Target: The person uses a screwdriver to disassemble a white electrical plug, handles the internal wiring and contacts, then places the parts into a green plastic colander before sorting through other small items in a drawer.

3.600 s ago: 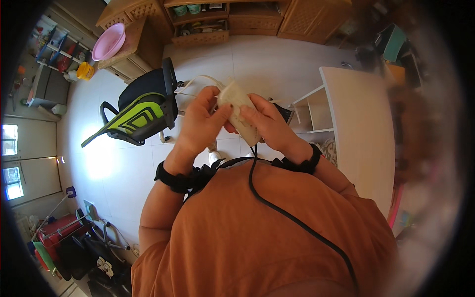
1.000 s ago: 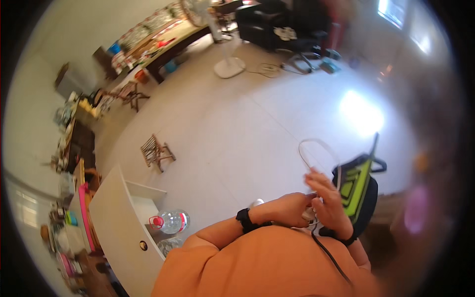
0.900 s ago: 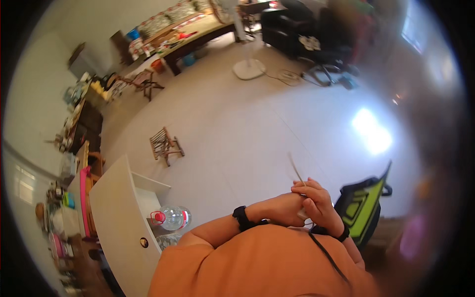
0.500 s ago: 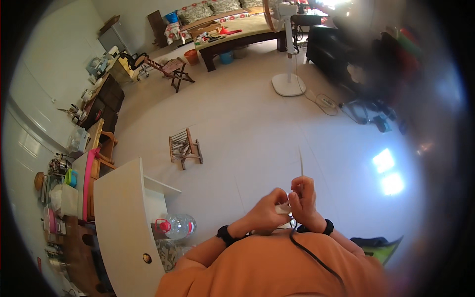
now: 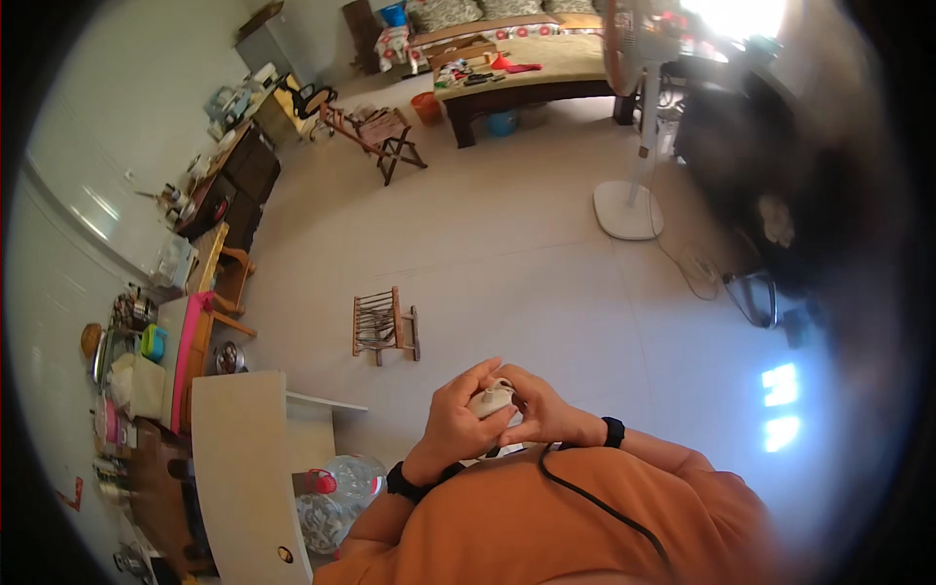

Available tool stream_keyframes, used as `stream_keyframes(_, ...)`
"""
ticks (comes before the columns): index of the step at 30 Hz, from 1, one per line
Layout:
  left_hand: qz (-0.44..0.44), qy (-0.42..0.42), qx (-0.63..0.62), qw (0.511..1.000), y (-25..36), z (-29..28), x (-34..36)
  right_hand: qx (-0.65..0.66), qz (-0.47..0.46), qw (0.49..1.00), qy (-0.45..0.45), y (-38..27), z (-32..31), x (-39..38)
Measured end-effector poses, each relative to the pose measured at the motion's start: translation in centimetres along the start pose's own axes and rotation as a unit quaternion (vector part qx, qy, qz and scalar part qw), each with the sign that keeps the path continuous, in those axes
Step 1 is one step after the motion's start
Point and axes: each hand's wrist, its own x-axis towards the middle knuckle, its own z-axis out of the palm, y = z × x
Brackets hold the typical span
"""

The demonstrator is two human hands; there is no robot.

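Observation:
Close in front of my orange shirt, both hands are closed round a small bundle of white cord (image 5: 493, 398). My left hand (image 5: 456, 414) wraps it from the left, and its fingers reach over the top. From the other side my right hand (image 5: 548, 408) presses its fingers and thumb against the bundle. Between them the fingers hide much of it, so how the cord is wound cannot be made out in full. A black cable (image 5: 600, 492) hangs from beneath the hands across the shirt.
A white cabinet (image 5: 239, 458) stands at my left, with a large clear bottle (image 5: 346, 487) beside it. Ahead on the floor are a small slatted wooden stool (image 5: 382, 325) and a white-based standing fan (image 5: 629, 210) with its cord. A folding chair (image 5: 385, 136) stands farther back, near a low table (image 5: 546, 83).
The stretch of white cord that rose above my right hand is no longer up. My hands have moved left and come together round the bundle. The view has shifted, too.

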Motion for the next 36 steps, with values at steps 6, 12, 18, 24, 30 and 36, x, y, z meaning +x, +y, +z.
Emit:
stream_keyframes(6,0.064,0.13,0.104,0.984,-4.1,-2.6,9.8,-0.036,0.052,0.998,-0.017,2.7,-3.9,11.0)
stream_keyframes(12,0.117,0.17,0.146,0.967,-8.6,-5.8,20.9,-0.072,0.094,0.992,-0.035,3.7,-9.8,23.3)
stream_keyframes(18,0.165,0.131,0.189,0.959,-12.3,-8.3,32.3,-0.127,0.042,0.99,0.053,5.8,-15.4,32.4)
stream_keyframes(24,0.16,0.054,0.251,0.953,-16.6,-11.3,42.9,-0.126,0.035,0.991,0.026,9.3,-23.0,40.8)
stream_keyframes(30,0.006,-0.035,-0.178,0.983,-19.3,-12.0,52.9,0.036,0.067,0.997,0.019,8.2,-29.3,51.5)
stream_keyframes(36,-0.075,0.017,-0.317,0.945,-22.9,-12.8,61.9,0.091,0.036,0.995,-0.004,10.0,-34.3,62.0)
